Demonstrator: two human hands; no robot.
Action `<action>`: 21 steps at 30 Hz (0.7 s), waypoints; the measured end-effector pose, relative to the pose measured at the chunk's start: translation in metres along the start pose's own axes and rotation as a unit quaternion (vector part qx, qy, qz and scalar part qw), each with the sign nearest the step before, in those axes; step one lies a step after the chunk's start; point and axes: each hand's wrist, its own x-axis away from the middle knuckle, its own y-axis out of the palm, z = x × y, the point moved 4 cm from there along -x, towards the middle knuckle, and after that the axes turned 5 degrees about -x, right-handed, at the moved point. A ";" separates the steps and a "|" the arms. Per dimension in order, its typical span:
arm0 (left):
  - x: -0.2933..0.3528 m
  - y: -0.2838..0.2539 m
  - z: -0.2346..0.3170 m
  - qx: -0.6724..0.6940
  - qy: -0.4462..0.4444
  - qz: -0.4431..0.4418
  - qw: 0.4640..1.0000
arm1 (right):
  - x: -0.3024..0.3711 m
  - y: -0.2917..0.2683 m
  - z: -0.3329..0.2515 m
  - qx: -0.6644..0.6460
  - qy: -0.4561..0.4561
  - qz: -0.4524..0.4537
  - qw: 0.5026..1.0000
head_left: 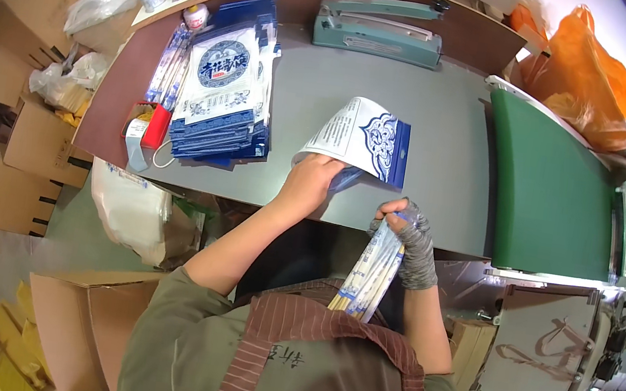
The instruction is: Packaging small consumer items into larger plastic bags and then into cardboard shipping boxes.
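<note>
My bare left hand (308, 185) grips the lower left edge of a white and blue printed pouch (353, 133), its fingers partly under the curled sheet. The pouch is raised off the grey tabletop at that end. Close by on the right, just past the table's front edge, my right hand (414, 241) wears a grey fingerless glove. It is closed around the top of a bundle of wrapped chopsticks (371, 273), which slants down toward my apron. A stack of similar pouches (221, 97) lies to the left of my left hand.
A teal bench heat sealer (376, 41) stands at the table's back. On the left are more wrapped chopsticks (170, 65) and a red tape dispenser (155, 127). A green-topped surface (548, 190) borders the right, with an orange bag (589, 83) behind. A cardboard box (87, 324) stands lower left.
</note>
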 end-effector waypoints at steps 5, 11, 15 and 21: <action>0.006 0.026 0.023 0.104 -0.088 -0.126 0.983 | -0.008 0.028 -0.011 0.153 -0.112 -0.095 0.977; 0.011 0.033 0.012 0.475 -0.162 -0.172 0.848 | -0.031 0.046 0.021 0.081 -0.062 -0.129 0.986; 0.011 0.040 0.004 0.421 -0.201 -0.103 0.878 | -0.042 0.021 0.025 0.103 -0.089 -0.091 0.986; 0.022 0.040 0.007 0.456 -0.298 0.006 0.838 | -0.047 -0.001 0.039 0.095 -0.054 -0.059 0.992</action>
